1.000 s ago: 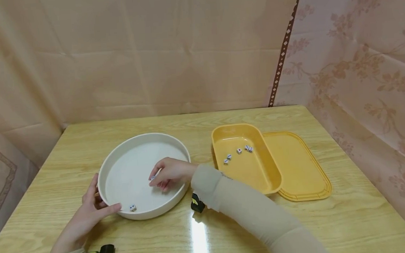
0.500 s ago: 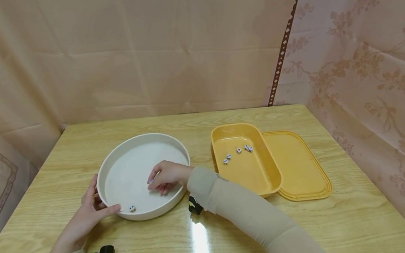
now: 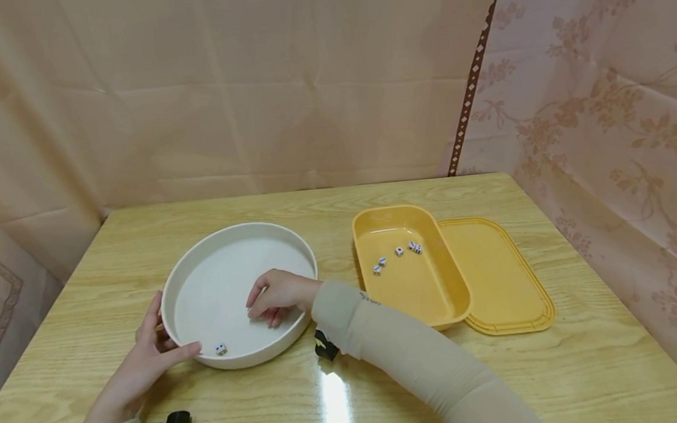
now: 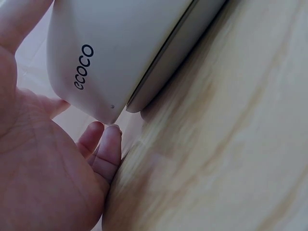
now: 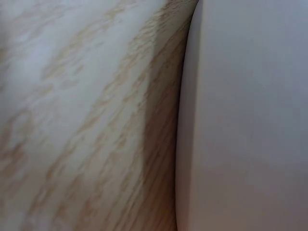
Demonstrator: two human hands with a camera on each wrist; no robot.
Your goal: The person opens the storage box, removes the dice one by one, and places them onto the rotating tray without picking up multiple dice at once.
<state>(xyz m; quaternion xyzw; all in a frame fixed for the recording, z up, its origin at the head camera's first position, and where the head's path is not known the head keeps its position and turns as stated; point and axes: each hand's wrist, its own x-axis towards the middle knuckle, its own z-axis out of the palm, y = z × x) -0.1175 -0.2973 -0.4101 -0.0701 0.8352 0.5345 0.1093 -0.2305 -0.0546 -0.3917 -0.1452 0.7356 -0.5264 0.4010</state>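
A round white tray (image 3: 216,279) stands on the table, its side lettered "ecoco" in the left wrist view. My left hand (image 3: 140,366) holds its near left side, thumb on the rim and fingers along the outer wall. Inside the tray, one white die (image 3: 221,349) lies close to that thumb. My right hand (image 3: 279,294) is low over the tray floor, thumb and index finger pinched on another die, which the fingertips almost wholly hide. The right wrist view has only the tray's outer wall (image 5: 250,115) and tabletop; the hand is out of that view.
Right of the tray stands a yellow rectangular box (image 3: 421,291) with several dice (image 3: 399,251) on its bottom. A flat yellow lid (image 3: 499,279) lies beside it, partly under the box's edge. Curtains (image 3: 259,92) hang behind the wooden table (image 3: 258,414).
My right hand has shifted slightly left and down, and the die between its fingertips has gone almost out of sight. The left hand and the tray have hardly moved.
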